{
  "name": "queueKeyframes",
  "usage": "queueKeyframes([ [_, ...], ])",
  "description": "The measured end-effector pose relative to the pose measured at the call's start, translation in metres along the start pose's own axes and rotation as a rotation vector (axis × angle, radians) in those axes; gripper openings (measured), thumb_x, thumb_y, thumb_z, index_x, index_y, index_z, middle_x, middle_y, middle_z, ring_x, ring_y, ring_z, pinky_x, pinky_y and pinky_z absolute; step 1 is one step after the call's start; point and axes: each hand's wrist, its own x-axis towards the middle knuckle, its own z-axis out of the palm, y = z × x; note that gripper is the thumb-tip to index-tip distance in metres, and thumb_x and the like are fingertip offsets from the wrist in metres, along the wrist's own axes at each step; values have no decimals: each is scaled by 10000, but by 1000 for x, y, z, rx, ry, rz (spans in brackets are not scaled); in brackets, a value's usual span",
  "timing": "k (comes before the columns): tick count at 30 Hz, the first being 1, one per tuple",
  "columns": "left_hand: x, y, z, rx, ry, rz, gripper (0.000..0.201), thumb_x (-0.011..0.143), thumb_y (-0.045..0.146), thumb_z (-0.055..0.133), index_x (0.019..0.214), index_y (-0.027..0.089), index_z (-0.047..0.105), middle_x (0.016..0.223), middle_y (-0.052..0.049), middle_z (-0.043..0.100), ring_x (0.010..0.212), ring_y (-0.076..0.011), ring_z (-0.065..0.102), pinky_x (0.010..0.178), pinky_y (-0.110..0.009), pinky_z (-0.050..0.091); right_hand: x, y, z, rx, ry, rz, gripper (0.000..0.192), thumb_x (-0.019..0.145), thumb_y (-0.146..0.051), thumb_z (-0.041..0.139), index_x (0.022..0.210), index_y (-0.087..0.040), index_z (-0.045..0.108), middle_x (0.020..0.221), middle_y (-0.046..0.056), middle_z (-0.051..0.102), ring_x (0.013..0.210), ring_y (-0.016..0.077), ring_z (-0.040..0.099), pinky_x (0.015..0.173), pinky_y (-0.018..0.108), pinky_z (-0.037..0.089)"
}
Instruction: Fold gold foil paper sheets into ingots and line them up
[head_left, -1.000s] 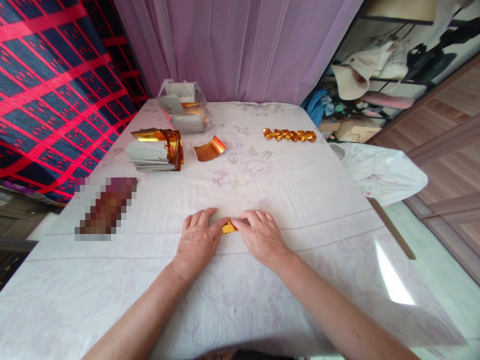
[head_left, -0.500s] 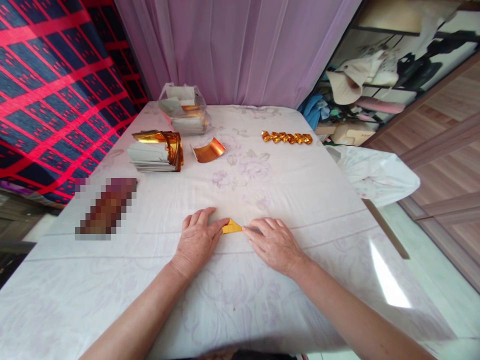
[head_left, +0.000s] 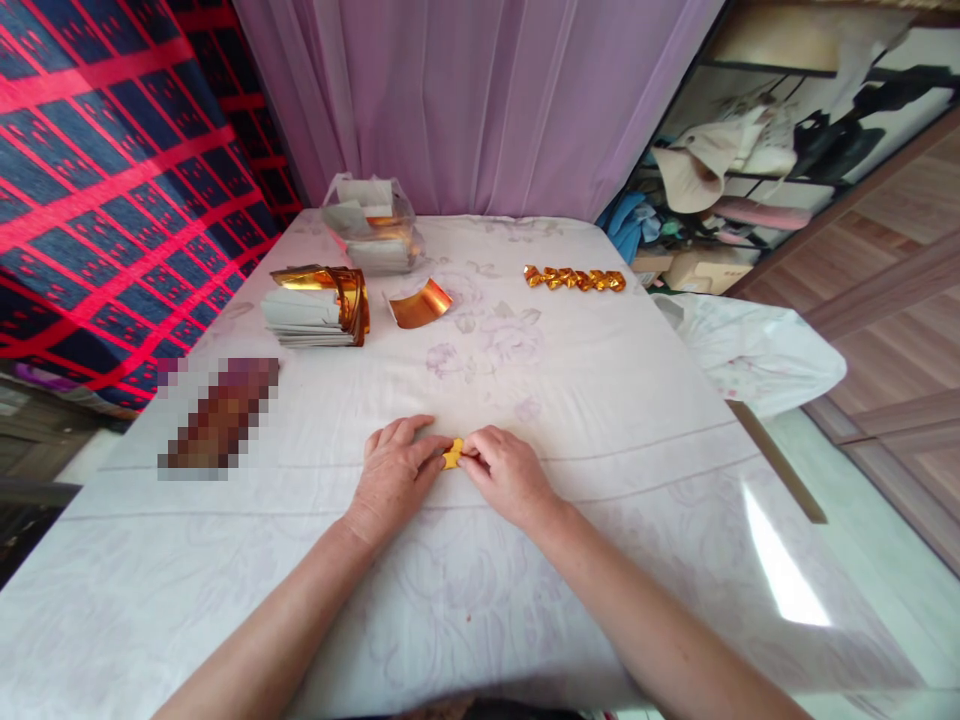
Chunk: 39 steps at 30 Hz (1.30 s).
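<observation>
At the far left of the white floral-clothed worktop a blurred-out brown patch is seen, and beyond it a stack of white-backed gold foil sheets is laid. Behind that stack a clear plastic bag of more sheets is set, and just right of the stack a single curled sheet of gold foil is lying apart.

Nearer the front edge, the left hand is rested on the cloth with its fingers curled against a small folded piece of gold foil. The piece is pinched from the other side by the right hand, whose fingers are closed on it. Half a second ago the right hand was spread further right and a longer strip of foil was exposed between the hands; now the hands have been drawn together and only a small bit of gold is left showing, so it is judged that another fold has been pressed in and the piece shortened.

Further right, toward the far edge, a row of finished twisted gold foil pieces is lined up.
</observation>
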Motion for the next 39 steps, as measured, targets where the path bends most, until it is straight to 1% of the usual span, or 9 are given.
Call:
queueKeyframes([
  [5, 1, -3, 1, -63, 6, -31, 178, 886, 247, 597, 1003, 289, 723, 1222, -52, 642, 1145, -263, 558, 969, -477, 426, 0, -4, 0, -26, 8, 44, 124, 840, -242, 685, 810, -226, 566, 813, 6, 639, 771, 170, 595, 683, 275, 426],
  [12, 1, -11, -2, -55, -62, -11, 226, 874, 221, 598, 1044, 315, 715, 1266, -43, 628, 1185, -268, 549, 971, -480, 432, 3, 1, -7, 169, -59, 90, 189, 781, -33, 623, 790, -215, 572, 811, -12, 633, 753, 134, 594, 683, 245, 437],
  [16, -2, -15, -3, -16, -48, 34, 255, 890, 230, 593, 1094, 334, 707, 1283, -47, 615, 1188, -272, 545, 960, -477, 440, 2, 4, -7, 220, -54, 97, 219, 768, 4, 579, 794, -214, 583, 826, -10, 634, 749, 126, 592, 684, 240, 444],
  [19, -4, -14, -4, 61, -35, 90, 307, 930, 240, 543, 1187, 346, 673, 1299, -71, 594, 1191, -284, 535, 947, -483, 441, 2, 5, -6, 216, -40, 86, 220, 763, 9, 575, 788, -210, 582, 823, -7, 630, 754, 130, 588, 692, 244, 441],
  [22, -3, -7, -7, 209, -76, 143, 378, 930, 217, 530, 1274, 341, 628, 1322, -114, 568, 1178, -314, 537, 920, -502, 448, 1, 5, -5, 217, -32, 75, 218, 763, 10, 575, 780, -207, 579, 812, -8, 623, 745, 131, 575, 683, 242, 429],
  [26, -1, 1, -12, 373, -117, 197, 394, 913, 199, 554, 1283, 316, 623, 1291, -140, 585, 1134, -327, 567, 873, -489, 473, 2, 5, -3, 226, -26, 74, 210, 769, 2, 575, 778, -208, 578, 806, -8, 617, 742, 133, 565, 682, 241, 418],
  [30, -4, 0, -18, 447, -65, 271, 361, 907, 170, 562, 1229, 306, 653, 1259, -119, 618, 1076, -308, 605, 883, -480, 478, 2, 6, -2, 225, -34, 82, 198, 773, -14, 588, 782, -212, 580, 809, -2, 616, 760, 142, 567, 695, 249, 416],
  [35, -13, -7, -23, 449, -23, 378, 362, 905, 128, 532, 1199, 294, 665, 1226, -94, 646, 1044, -296, 620, 897, -487, 469, 1, 7, -1, 228, -16, 78, 200, 777, -20, 594, 786, -219, 576, 812, -7, 609, 758, 140, 565, 693, 250, 418],
  [39, -21, -10, -24, 438, 10, 398, 334, 909, 134, 523, 1169, 282, 671, 1199, -91, 659, 1020, -292, 626, 893, -488, 467, 1, 7, 0, 231, -17, 88, 198, 776, -17, 602, 794, -213, 576, 823, -1, 611, 767, 143, 574, 691, 251, 424],
])
